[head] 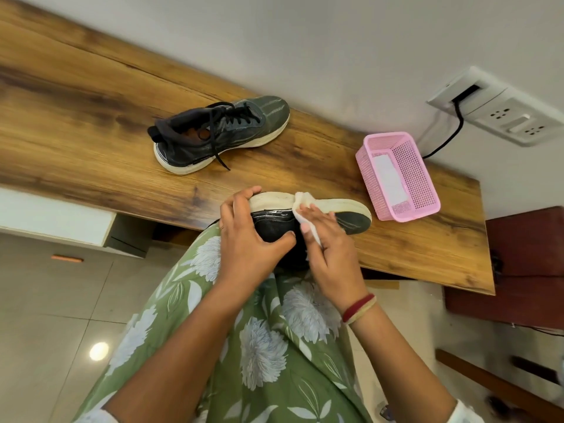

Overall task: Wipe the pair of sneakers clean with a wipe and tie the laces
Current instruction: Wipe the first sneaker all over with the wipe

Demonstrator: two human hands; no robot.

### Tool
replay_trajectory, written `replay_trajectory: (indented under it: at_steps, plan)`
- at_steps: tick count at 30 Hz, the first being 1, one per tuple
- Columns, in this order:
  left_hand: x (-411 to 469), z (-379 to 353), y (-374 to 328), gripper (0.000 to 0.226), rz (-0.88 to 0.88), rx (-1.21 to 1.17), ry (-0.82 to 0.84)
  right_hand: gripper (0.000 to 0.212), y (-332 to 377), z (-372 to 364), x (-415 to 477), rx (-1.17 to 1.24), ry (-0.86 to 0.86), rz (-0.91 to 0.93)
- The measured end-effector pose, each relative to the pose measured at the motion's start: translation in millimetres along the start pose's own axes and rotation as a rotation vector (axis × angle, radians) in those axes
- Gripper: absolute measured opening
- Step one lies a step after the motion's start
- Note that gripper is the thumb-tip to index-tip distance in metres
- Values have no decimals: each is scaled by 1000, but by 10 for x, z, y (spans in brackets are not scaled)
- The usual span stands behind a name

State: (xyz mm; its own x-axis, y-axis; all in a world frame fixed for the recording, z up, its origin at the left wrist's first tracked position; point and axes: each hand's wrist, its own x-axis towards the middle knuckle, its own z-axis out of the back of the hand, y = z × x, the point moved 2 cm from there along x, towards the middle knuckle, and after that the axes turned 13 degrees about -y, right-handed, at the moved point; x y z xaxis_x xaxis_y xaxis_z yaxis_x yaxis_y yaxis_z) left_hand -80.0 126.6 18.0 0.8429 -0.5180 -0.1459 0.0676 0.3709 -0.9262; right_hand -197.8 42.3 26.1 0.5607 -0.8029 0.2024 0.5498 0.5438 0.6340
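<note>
So the person's got one sneaker [351,219] tipped on its side at the near edge of the counter [91,102], pale sole facing up. The left grip [250,239] is wrapped round the heel end, and the right grip [332,248] holds a white wipe [300,206] against the sole's rim, about mid-shoe. The other sneaker [222,132] sits upright near the back edge, with loose laces [218,151] trailing onto the wood. A pink basket [424,184] with something white inside is over by the right end, just beside the held shoe's toe.
</note>
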Motion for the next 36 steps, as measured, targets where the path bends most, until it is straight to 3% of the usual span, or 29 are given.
replay_trajectory:
  at_steps: [3,7,11,15,19,23,27,32,36]
  plan:
    - [-8,5,19,77,4,2,8,51,0,21,55,-27,-34,-66]
    - [7,0,16,78,-1,-13,11,44,135,-10,-10,23,45,29]
    - [0,5,19,79,14,-5,19,41,80,17,79,17,-32,-89]
    - [15,5,23,84,3,-19,26,45,237,-22,-24,55,74,21]
    - [20,10,49,86,12,-20,39,44,118,29,82,15,1,-89]
    - [40,28,50,90,31,-79,69,46,304,-33,-33,22,76,55]
    - [63,35,83,84,29,-76,80,41,165,8,73,29,-19,-94]
    - [61,32,69,85,33,-103,89,47,369,-45,-49,37,100,55]
    - [62,26,92,84,29,-90,78,49,322,-21,44,8,33,-22]
